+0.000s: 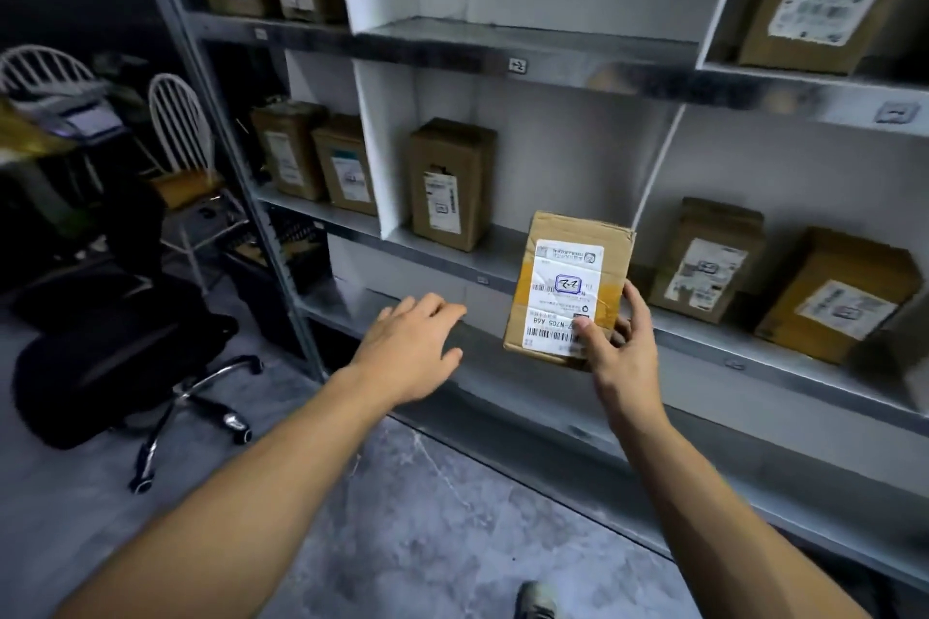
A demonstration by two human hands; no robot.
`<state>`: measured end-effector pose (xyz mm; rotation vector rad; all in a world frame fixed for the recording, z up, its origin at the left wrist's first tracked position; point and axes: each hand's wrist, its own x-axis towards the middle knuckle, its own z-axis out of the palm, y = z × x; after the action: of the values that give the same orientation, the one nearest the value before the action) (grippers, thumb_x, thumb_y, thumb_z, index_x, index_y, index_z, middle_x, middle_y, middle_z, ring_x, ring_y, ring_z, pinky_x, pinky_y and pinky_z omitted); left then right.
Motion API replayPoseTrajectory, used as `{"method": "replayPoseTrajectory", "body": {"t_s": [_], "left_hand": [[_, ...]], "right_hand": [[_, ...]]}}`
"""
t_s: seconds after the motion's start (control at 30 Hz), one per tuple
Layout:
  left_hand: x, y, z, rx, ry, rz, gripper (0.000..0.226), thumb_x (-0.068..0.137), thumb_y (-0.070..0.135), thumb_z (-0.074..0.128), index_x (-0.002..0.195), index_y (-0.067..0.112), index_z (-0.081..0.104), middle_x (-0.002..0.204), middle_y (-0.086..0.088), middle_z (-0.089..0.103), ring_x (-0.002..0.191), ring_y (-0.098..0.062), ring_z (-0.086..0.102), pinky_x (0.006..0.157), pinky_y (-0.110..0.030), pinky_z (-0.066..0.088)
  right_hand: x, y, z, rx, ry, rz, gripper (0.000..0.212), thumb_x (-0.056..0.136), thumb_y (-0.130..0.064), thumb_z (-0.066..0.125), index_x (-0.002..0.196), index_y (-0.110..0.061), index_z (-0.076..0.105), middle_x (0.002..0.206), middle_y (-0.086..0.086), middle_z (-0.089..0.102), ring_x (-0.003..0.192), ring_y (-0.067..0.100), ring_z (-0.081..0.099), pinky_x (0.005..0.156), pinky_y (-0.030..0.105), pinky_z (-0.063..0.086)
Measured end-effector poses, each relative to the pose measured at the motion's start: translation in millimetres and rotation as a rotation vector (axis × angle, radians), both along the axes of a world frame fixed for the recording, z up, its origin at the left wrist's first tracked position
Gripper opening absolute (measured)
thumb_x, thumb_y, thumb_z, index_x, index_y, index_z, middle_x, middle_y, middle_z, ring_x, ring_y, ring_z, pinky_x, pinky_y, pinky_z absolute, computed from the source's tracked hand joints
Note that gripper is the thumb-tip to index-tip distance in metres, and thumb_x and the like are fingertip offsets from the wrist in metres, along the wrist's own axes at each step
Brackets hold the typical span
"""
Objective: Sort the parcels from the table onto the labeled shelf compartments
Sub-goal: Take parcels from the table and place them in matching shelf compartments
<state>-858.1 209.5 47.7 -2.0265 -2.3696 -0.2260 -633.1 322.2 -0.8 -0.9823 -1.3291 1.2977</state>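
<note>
On parcel label: "N705 A68"

Brown parcel with white, barcoded label; grey shelf; black chair.

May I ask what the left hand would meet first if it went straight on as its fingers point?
Probably the parcel in the right hand: the left hand points up and right at its left side. The shelf edge lies near that line; depth is unclear.
</note>
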Motion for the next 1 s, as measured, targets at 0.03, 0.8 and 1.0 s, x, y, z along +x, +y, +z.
{"method": "replayPoseTrajectory", "body": {"t_s": [0.03, 0.8, 1.0], "left_hand": [[-5.4, 2.2, -1.2, -0.003, 0.001, 0.005, 0.055, 0.093, 0.047, 0.049, 0.144, 0.031, 0.034, 0.140, 0.003, 0.043, 0.126, -0.024, 0.041, 0.103, -0.043, 0.037], [-105.5, 264.6, -32.5, -0.093, -0.114, -0.125, 0.056, 0.095, 0.044, 0.048, 0.147, 0.034, 0.031, 0.144, 0.008, 0.039, 0.130, -0.017, 0.038, 0.108, -0.042, 0.035], [-120.4, 286.3, -60.0, -0.150, -0.149, -0.137, 0.056, 0.094, 0.046, 0.048, 0.146, 0.034, 0.031, 0.142, 0.010, 0.040, 0.130, -0.016, 0.038, 0.107, -0.042, 0.037]], "right_hand": [[-6.5, 6.5, 0.0, 0.009, -0.009, -0.013, 0.065, 0.094, -0.016, 0.068, 0.141, -0.049, 0.040, 0.125, -0.008, 0.065, 0.108, 0.010, 0.068, 0.077, 0.032, 0.062], [-126.5, 258.1, -42.7, 0.032, -0.201, -0.209, 0.067, 0.092, -0.019, 0.070, 0.150, -0.027, 0.037, 0.131, -0.009, 0.058, 0.119, 0.012, 0.055, 0.101, 0.030, 0.043], [-132.1, 275.0, -78.3, 0.001, -0.281, -0.156, 0.080, 0.086, -0.017, 0.076, 0.151, -0.032, 0.031, 0.146, 0.000, 0.050, 0.133, 0.018, 0.048, 0.112, 0.048, 0.041]]}}
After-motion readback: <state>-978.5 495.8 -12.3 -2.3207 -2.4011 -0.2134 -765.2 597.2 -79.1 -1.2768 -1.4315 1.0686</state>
